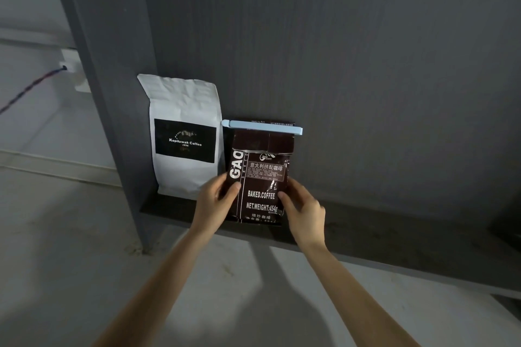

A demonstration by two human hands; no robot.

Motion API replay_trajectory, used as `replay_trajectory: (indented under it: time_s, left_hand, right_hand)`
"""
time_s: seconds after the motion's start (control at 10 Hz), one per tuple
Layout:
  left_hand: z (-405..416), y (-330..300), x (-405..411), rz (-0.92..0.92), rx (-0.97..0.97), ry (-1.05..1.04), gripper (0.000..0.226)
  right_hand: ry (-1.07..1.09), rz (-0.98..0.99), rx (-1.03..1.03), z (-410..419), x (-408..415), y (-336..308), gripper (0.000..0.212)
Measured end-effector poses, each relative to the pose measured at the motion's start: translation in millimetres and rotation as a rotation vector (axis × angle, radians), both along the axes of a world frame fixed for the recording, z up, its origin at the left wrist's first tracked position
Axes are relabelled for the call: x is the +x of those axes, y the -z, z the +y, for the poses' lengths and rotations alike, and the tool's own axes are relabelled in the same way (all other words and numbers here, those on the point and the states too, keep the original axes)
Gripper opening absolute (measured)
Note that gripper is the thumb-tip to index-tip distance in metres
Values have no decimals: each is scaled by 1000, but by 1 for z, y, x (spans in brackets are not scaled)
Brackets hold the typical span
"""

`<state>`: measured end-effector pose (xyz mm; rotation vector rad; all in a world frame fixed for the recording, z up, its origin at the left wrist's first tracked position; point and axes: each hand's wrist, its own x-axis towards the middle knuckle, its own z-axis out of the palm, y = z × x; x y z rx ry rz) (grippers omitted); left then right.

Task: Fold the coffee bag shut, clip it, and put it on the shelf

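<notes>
Dark brown coffee bag (262, 177): upright on the dark shelf (394, 236), near its left end, base close to the front edge; top folded over and held by a pale blue clip (262, 127) lying across it. Left hand (215, 201): grasping the bag's left side, thumb on the front, fingers hidden behind. Right hand (301, 211): grasping the right side, thumb on the front. White coffee bag (184, 135): upright, just left of the brown one, by the shelf's side panel (112, 93). Small print on the brown bag: unreadable.

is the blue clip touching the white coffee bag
Cannot tell. In the head view the blue clip ends right at the edge of the white coffee bag; neither contact nor a gap shows plainly.
</notes>
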<state>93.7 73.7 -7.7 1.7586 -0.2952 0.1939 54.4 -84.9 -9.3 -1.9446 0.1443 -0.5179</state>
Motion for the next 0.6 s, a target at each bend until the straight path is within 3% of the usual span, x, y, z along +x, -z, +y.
replay_trajectory:
  time_s: [0.2,0.6]
  left_hand:
    - [5,11,1,-25,96,6,38]
    - [1,-6,-5,65,177,-75,53]
  right_hand:
    - [25,-29,-3,6,1,0,37]
    - [-60,158,-186,-8,-9,-18,47]
